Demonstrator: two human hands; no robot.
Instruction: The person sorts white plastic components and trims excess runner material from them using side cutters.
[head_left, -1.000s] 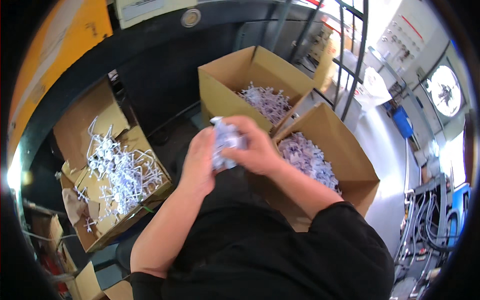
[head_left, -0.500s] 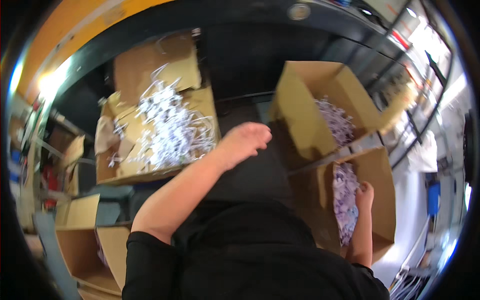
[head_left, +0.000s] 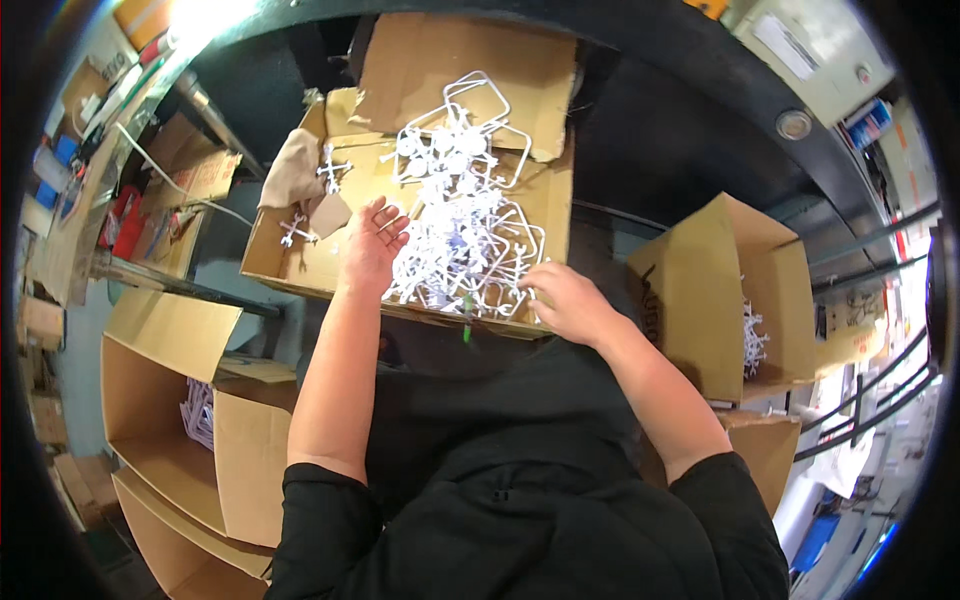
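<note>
A pile of white plastic parts [head_left: 455, 235], some like bent loops and some like small crosses, lies in a shallow cardboard box [head_left: 290, 270] in front of me. My left hand [head_left: 375, 245] is over the box's near part, left of the pile. Its palm is turned up and its loosely bent fingers are apart, with nothing in them. At the pile's right edge is my right hand [head_left: 570, 303], fingers pointing left and slightly curled beside the white parts. I see no part held in it. A small green piece [head_left: 467, 332] shows at the box's front edge.
Right of me stands a taller cardboard box [head_left: 690, 290] with white parts inside, and another carton [head_left: 765, 450] nearer. On the left, an open carton [head_left: 160, 440] holds more white pieces, above another box [head_left: 190, 560]. A brown cloth-like piece [head_left: 292, 170] lies at the tray box's left edge.
My view has turned left. My right hand has left the near right carton, where it was among the parts, and come to the pile. My left hand has moved back over the shallow box.
</note>
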